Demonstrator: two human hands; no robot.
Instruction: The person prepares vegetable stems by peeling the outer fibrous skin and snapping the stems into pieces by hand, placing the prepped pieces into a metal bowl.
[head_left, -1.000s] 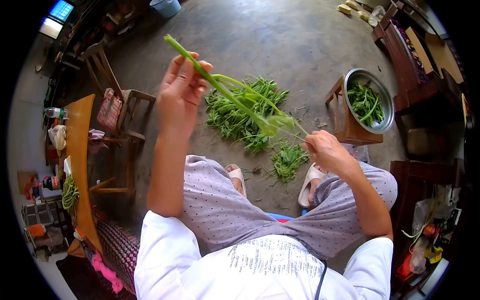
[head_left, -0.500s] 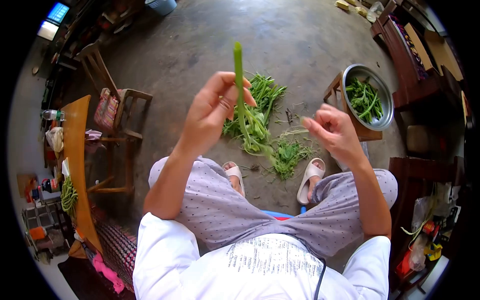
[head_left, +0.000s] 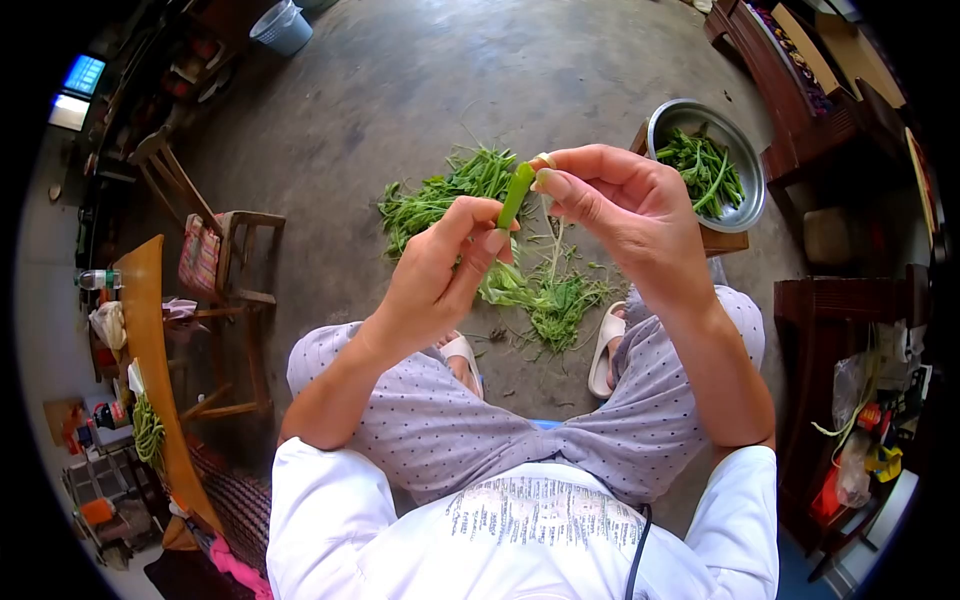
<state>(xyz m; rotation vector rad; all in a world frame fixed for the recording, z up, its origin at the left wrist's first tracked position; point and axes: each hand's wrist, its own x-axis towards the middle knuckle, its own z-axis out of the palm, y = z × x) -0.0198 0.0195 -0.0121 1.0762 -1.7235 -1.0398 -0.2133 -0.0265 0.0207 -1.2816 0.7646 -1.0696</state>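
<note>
My left hand (head_left: 435, 265) is closed round a thick green vegetable stem (head_left: 516, 194), its cut end pointing up and to the right. At that end the thumb and forefinger of my right hand (head_left: 640, 215) pinch a thin pale strip of peel (head_left: 543, 159). Beneath my hands, a heap of leafy green stems (head_left: 450, 196) lies on the floor. Nearer my feet is a smaller pile of leaves and stringy peelings (head_left: 562, 312). Short green stem pieces (head_left: 704, 172) fill part of a metal basin (head_left: 757, 185) to the right.
The basin stands on a wooden stool (head_left: 722, 241). On the left are a wooden chair (head_left: 245, 222) and a table edge (head_left: 150, 300). Dark wooden furniture (head_left: 850, 295) lines the right side. A blue-grey bucket (head_left: 283, 28) stands far off at the upper left.
My right hand has come left and up to meet the stem's cut end. The stem, upright before, has been lowered and tilts right. The view has shifted slightly.
</note>
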